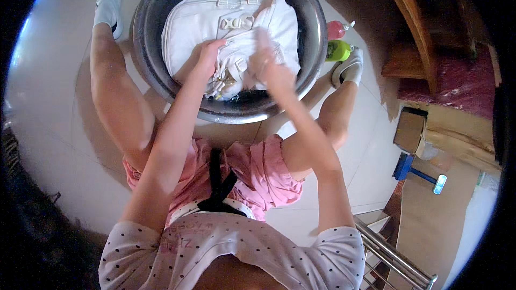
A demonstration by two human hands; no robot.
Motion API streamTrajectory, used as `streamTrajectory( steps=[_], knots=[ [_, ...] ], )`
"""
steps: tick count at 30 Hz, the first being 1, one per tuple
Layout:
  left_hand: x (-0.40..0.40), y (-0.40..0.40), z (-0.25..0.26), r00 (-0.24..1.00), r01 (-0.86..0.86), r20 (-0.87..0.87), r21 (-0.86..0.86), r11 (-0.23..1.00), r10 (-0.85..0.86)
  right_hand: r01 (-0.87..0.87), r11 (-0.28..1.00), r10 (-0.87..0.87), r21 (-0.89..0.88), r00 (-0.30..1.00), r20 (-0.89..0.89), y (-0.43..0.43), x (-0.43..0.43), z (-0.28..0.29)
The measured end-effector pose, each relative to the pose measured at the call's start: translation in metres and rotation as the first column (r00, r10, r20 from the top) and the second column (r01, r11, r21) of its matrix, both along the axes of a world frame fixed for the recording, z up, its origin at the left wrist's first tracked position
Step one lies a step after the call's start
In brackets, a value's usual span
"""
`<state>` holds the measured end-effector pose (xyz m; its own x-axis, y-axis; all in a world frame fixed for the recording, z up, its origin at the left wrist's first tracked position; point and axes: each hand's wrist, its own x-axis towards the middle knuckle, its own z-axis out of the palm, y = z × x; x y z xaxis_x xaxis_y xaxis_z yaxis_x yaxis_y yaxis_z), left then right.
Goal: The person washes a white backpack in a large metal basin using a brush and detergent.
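Note:
A wet white fabric bag with straps and plastic buckles (189, 28) lies in a large round metal basin (318, 40) on the floor. My left hand (210, 57) grips bunched cloth of the bag near its lower middle, thumb towards the buckles. My right hand (268, 60), blurred by motion, is over the lower right part of the bag; whether its fingers hold cloth cannot be told. Between the hands, a pale buckle (240, 64) shows among the folds. Some dark water shows at the basin's near side.
A pink bottle (335, 30) and a green bottle (338, 50) lie right of the basin. My legs straddle it. Wooden furniture (407, 60) and a cardboard box (410, 129) stand at the right, with a metal rail (395, 249) at lower right.

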<state>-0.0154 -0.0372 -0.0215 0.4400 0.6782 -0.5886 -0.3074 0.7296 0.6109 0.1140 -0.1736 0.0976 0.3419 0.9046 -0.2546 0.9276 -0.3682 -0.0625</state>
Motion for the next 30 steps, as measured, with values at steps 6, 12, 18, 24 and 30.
streamTrajectory(
  steps=[6, 12, 18, 24, 30],
  knots=[
    [0.005, -0.008, 0.003, 0.998, 0.054, -0.044, 0.078, 0.995, -0.051, 0.145, 0.988, -0.144, -0.056, 0.989, 0.028, 0.013, 0.037, -0.007],
    [0.001, -0.015, 0.004, 0.99, 0.012, -0.139, 0.151, 0.988, 0.009, -0.18, 0.98, 0.166, 0.088, 0.975, 0.148, -0.012, -0.016, -0.018],
    [0.002, -0.003, -0.005, 0.991, -0.023, -0.128, 0.023, 0.999, 0.026, -0.103, 0.99, 0.105, 0.098, 0.994, -0.011, -0.027, -0.031, -0.019],
    [0.01, -0.009, 0.012, 0.988, -0.04, -0.147, 0.011, 0.999, 0.041, 0.182, 0.973, -0.189, 0.14, 0.981, 0.042, -0.021, 0.006, -0.021],
    [0.004, 0.004, -0.018, 0.99, -0.014, -0.14, 0.045, 0.999, 0.02, 0.253, 0.952, -0.258, 0.17, 0.966, 0.007, -0.019, 0.022, -0.035]
  ],
)
